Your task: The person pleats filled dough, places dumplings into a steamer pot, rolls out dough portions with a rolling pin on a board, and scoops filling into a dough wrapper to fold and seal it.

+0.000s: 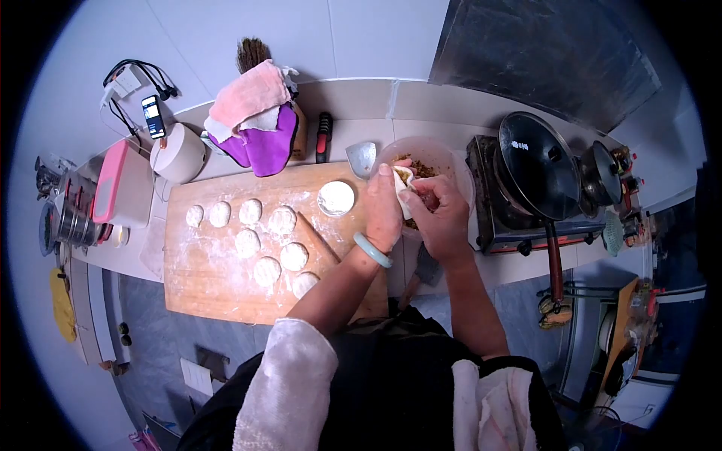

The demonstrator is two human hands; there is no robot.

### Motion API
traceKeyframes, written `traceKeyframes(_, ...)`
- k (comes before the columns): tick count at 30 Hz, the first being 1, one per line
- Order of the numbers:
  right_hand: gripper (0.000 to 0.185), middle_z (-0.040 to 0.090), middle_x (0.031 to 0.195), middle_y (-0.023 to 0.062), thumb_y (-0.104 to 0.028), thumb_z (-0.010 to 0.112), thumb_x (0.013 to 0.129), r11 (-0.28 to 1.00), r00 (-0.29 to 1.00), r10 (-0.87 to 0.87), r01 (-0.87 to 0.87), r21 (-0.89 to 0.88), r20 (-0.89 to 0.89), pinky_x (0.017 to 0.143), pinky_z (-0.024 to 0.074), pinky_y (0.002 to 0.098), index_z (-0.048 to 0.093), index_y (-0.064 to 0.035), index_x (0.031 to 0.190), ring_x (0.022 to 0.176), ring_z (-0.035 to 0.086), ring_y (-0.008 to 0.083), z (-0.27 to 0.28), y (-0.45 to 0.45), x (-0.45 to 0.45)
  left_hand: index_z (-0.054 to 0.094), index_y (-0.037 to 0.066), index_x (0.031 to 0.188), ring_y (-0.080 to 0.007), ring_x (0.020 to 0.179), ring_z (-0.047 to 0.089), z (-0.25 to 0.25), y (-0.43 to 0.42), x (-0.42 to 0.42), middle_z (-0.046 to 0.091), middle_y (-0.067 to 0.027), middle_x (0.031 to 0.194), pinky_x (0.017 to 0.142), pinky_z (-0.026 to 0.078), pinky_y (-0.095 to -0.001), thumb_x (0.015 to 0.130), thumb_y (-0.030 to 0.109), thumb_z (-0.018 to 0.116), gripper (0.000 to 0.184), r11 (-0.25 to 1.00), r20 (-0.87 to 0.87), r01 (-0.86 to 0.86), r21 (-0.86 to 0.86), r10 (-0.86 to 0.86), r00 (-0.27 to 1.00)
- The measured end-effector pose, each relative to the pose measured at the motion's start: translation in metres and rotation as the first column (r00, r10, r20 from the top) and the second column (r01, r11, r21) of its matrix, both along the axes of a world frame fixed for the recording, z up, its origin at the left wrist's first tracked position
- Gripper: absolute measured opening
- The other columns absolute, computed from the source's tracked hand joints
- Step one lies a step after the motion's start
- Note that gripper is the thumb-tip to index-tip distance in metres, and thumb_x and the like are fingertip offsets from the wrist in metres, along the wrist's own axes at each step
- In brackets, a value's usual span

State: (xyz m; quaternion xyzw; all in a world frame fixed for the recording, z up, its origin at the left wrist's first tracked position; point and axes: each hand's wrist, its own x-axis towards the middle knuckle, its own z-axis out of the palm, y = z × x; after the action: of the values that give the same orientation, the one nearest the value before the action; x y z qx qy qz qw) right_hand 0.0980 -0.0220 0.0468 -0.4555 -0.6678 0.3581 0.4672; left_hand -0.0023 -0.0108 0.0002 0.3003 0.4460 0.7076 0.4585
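Note:
Above a clear plastic bowl [460,167] of chopped filling [423,167], I hold a dough wrapper [404,177] with some filling inside it. My left hand [382,210], a pale green bangle at its wrist, cups the wrapper from the left. The fingers of my right hand [442,222] pinch its edge from the right. To the left is a floured wooden board [203,278] bearing several round dough pieces [282,219], a rolling pin [317,237] and a flat white disc [336,198] near its back right.
A gas stove [519,233] with a wok [535,161] stands right of the bowl, the wok's handle jutting forward. Behind the board are a metal scoop [362,158], a purple cloth [263,146], a white round container [179,154] and a phone [153,116].

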Motion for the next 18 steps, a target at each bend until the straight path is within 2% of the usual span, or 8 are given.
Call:
traceKeyframes(2, 0.004, 0.06, 0.082, 0.0026, -0.003, 0.068, 0.085, 1.0, 1.0, -0.013, 0.014, 0.009, -0.01, 0.066, 0.0468, 0.025, 0.066, -0.0014, 0.088, 0.071, 0.054, 0.0083, -0.001, 0.0, -0.002, 0.063, -0.004, 0.107, -0.0175, 0.08, 0.063, -0.003, -0.001, 0.0, 0.066, -0.0113, 0.09, 0.074, 0.053, -0.0293, 0.105, 0.039, 0.027, 0.057, 1.0, -0.069, 0.008, 0.006, -0.007, 0.998)
traceKeyframes(5, 0.003, 0.061, 0.081, 0.0037, -0.003, 0.068, 0.084, 0.98, 0.995, -0.012, -0.007, 0.197, 0.098, 0.064, 0.0464, 0.0253, 0.065, -0.0014, 0.086, 0.069, 0.054, 0.0089, -0.009, 0.005, 0.001, 0.064, -0.005, 0.107, -0.0174, 0.08, 0.063, -0.003, -0.005, 0.0, 0.067, -0.0111, 0.091, 0.074, 0.052, -0.0289, 0.105, 0.038, 0.027, 0.057, 1.0, -0.029, 0.02, 0.014, -0.02, 0.999)
traceKeyframes(8, 0.005, 0.061, 0.079, 0.0042, -0.003, 0.069, 0.084, 0.967, 0.988, -0.001, -0.039, 0.252, 0.156, 0.063, 0.0458, 0.0248, 0.065, -0.0013, 0.085, 0.068, 0.054, 0.0081, -0.01, 0.008, 0.004, 0.064, -0.005, 0.107, -0.017, 0.079, 0.063, 0.002, -0.007, 0.0, 0.067, -0.011, 0.092, 0.074, 0.052, -0.0285, 0.105, 0.039, 0.027, 0.057, 1.0, -0.032, 0.028, 0.014, -0.027, 0.999)
traceKeyframes(11, 0.007, 0.061, 0.08, 0.0018, -0.004, 0.071, 0.083, 0.999, 0.999, 0.025, -0.026, 0.026, 0.035, 0.063, 0.0457, 0.0241, 0.065, -0.0016, 0.086, 0.07, 0.053, 0.0069, 0.0, 0.005, 0.005, 0.064, -0.005, 0.109, -0.0166, 0.08, 0.063, 0.003, -0.009, -0.001, 0.067, -0.0112, 0.092, 0.074, 0.051, -0.028, 0.105, 0.039, 0.027, 0.057, 0.999, -0.094, 0.018, 0.027, -0.015, 0.995)
traceKeyframes(14, 0.011, 0.061, 0.081, -0.0009, -0.005, 0.073, 0.081, 0.981, 0.988, -0.025, -0.005, -0.192, -0.155, 0.065, 0.0456, 0.0226, 0.066, -0.0022, 0.089, 0.07, 0.052, 0.0053, 0.004, 0.006, 0.004, 0.064, -0.004, 0.11, -0.0164, 0.081, 0.063, 0.006, -0.01, -0.001, 0.067, -0.0112, 0.092, 0.075, 0.051, -0.0281, 0.106, 0.038, 0.027, 0.056, 0.999, -0.078, 0.041, 0.015, -0.04, 0.996)
traceKeyframes(18, 0.014, 0.061, 0.083, -0.0021, -0.004, 0.074, 0.08, 0.993, 0.995, -0.001, -0.01, -0.119, -0.096, 0.066, 0.0457, 0.0217, 0.067, -0.0028, 0.092, 0.071, 0.052, 0.0044, -0.002, 0.013, 0.008, 0.064, -0.004, 0.111, -0.0161, 0.082, 0.063, 0.001, -0.008, 0.0, 0.067, -0.011, 0.093, 0.076, 0.051, -0.0281, 0.106, 0.037, 0.028, 0.055, 0.998, -0.038, 0.063, 0.026, -0.062, 0.997)
